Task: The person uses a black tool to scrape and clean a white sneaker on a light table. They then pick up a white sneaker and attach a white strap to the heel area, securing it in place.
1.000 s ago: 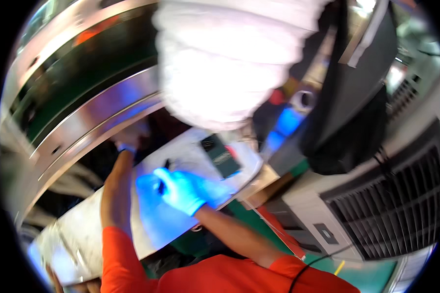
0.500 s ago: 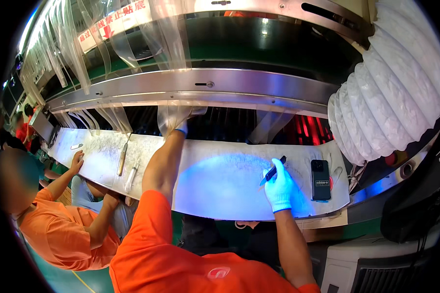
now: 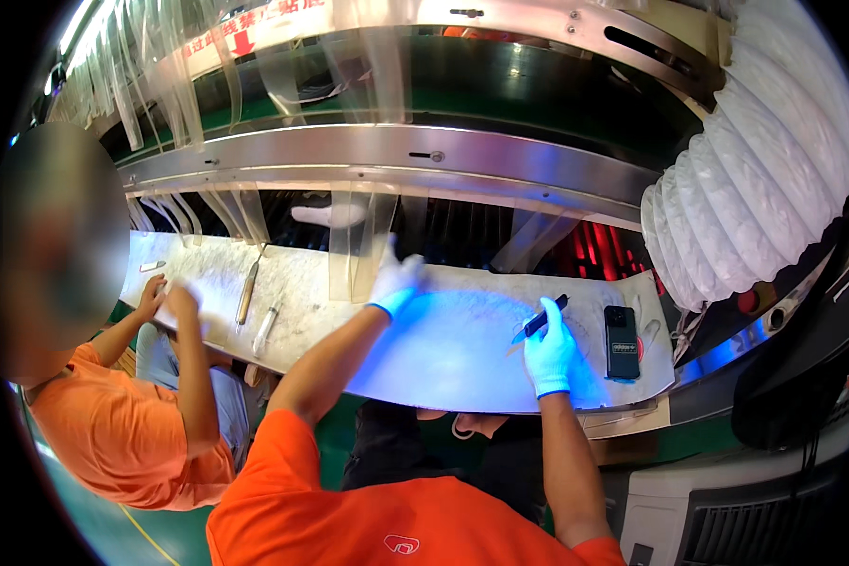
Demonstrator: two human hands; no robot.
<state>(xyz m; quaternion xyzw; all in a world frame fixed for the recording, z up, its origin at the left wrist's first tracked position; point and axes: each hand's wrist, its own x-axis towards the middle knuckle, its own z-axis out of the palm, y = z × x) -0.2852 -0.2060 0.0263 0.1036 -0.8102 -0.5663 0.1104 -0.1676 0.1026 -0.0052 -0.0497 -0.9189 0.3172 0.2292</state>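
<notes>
My left hand (image 3: 396, 281), in a white glove, is over the table's back edge beside a clear hanging strip (image 3: 351, 255). Its fingers look spread, somewhat blurred, and nothing shows in them. On the dark rollers (image 3: 448, 231) behind the strips lies a white, sole-shaped piece (image 3: 328, 212). My gloved right hand (image 3: 549, 354) is closed around a black pen-like tool (image 3: 545, 317), held slanting over the table's right part. A thin tip pokes out at its lower left; its exact kind is unclear. Blue light falls on both gloves and the pale tabletop (image 3: 434, 354).
A black phone (image 3: 622, 341) lies right of my right hand. Further left are a wooden-handled tool (image 3: 247, 292) and a white tube-like item (image 3: 266, 328). A co-worker in orange (image 3: 132, 424) sits at my left. A metal rail (image 3: 396, 160) and white duct (image 3: 755, 179) border the table.
My left hand has drawn back from under the clear strips toward the table. The white sole-shaped piece now shows on the rollers. My right hand keeps its black tool; the co-worker has leaned nearer.
</notes>
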